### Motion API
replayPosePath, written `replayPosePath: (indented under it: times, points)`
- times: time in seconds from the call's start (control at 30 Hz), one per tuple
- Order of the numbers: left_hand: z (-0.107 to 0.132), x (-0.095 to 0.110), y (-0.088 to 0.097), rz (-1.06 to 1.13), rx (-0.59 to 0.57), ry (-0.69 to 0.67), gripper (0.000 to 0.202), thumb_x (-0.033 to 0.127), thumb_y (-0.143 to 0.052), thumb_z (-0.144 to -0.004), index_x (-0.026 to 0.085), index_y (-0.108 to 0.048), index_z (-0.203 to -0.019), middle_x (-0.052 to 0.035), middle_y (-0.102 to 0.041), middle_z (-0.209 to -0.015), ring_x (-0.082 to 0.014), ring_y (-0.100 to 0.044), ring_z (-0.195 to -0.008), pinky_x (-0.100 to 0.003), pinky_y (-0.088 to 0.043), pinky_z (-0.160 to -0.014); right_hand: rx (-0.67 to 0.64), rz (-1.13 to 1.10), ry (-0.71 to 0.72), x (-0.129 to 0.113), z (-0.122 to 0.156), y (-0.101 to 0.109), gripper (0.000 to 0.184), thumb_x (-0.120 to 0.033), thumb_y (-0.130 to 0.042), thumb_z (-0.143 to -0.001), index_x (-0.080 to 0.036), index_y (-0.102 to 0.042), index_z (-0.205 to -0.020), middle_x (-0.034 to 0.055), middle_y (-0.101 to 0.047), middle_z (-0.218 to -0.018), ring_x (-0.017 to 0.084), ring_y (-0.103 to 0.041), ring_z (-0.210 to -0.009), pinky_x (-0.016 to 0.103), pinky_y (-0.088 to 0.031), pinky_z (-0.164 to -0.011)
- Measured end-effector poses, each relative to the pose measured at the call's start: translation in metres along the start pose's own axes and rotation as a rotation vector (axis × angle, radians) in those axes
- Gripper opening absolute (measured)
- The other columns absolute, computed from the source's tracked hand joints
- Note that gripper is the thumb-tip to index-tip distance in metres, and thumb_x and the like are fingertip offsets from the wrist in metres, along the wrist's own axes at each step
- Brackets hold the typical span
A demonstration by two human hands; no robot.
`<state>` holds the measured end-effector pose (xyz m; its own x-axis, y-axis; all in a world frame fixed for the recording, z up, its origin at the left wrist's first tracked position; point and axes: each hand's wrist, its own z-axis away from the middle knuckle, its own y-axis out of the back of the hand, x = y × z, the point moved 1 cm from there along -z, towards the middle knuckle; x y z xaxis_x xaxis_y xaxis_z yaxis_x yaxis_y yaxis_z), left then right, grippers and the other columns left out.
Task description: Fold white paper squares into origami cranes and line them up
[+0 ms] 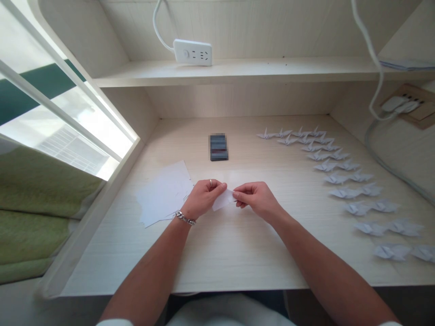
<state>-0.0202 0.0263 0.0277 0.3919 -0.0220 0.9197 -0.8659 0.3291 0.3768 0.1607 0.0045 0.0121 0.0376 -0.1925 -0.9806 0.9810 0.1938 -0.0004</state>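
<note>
Both my hands meet at the middle of the pale wooden desk [238, 244] and pinch one small folded piece of white paper [222, 200]. My left hand [203, 197], with a ring and a metal bracelet, grips the paper's left side with closed fingers. My right hand [256, 199] pinches its right edge between thumb and fingers. A loose stack of white paper sheets [163, 192] lies just left of my left hand.
Several folded white paper cranes [343, 179] lie in two curved rows along the desk's right side. A dark phone [218, 147] lies behind my hands. A white power strip [192, 51] sits on the shelf above. Cables and a wall socket [403, 105] are at right, a window at left.
</note>
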Motion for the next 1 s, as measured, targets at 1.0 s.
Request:
replayPosePath:
  times: [1.0]
  points:
    - [0.0028, 0.0064, 0.0029, -0.044, -0.002, -0.014, 0.022, 0.037, -0.067, -0.072, 0.016, -0.072, -0.076, -0.0031, -0.07, -0.07, -0.0158, -0.06, -0.062, -0.024, -0.044, -0.056, 0.031, -0.031, 0.137, -0.0017, 0.0013, -0.0004, 0.03, -0.041, -0.073, -0.071, -0.015, -0.075, -0.084, 0.0057, -0.071, -0.071, 0.017, -0.067, -0.063, 0.033, -0.057, -0.064]
